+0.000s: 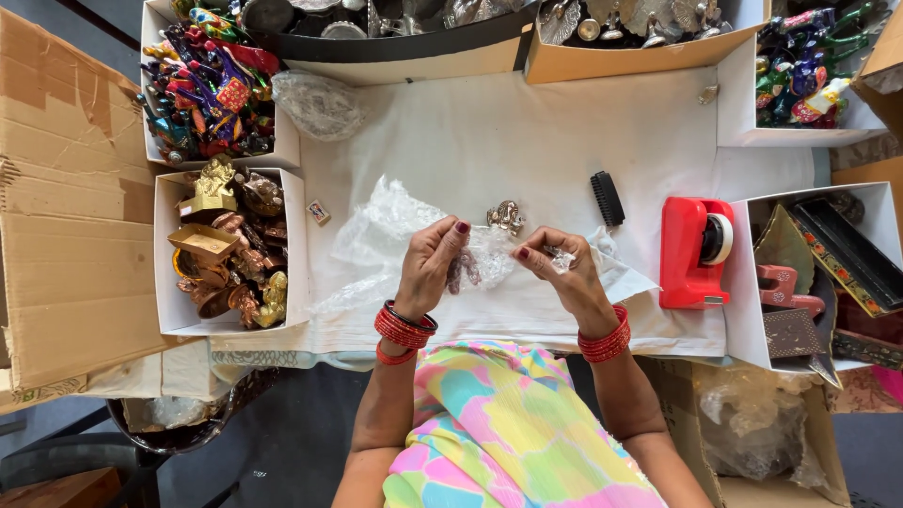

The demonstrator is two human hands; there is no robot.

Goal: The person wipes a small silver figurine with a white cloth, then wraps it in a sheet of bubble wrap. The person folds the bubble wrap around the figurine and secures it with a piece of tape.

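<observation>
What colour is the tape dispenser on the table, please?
The tape dispenser is bright red, holding a white tape roll; the head view shows it clearly.

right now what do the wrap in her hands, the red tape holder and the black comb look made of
The wrap looks like thin clear plastic bubble film: see-through, crinkled, with pale glints; both the left hand and right hand pinch it. The tape dispenser seems moulded plastic, glossy even red. The comb is probably matt black plastic, with fine teeth.
</observation>
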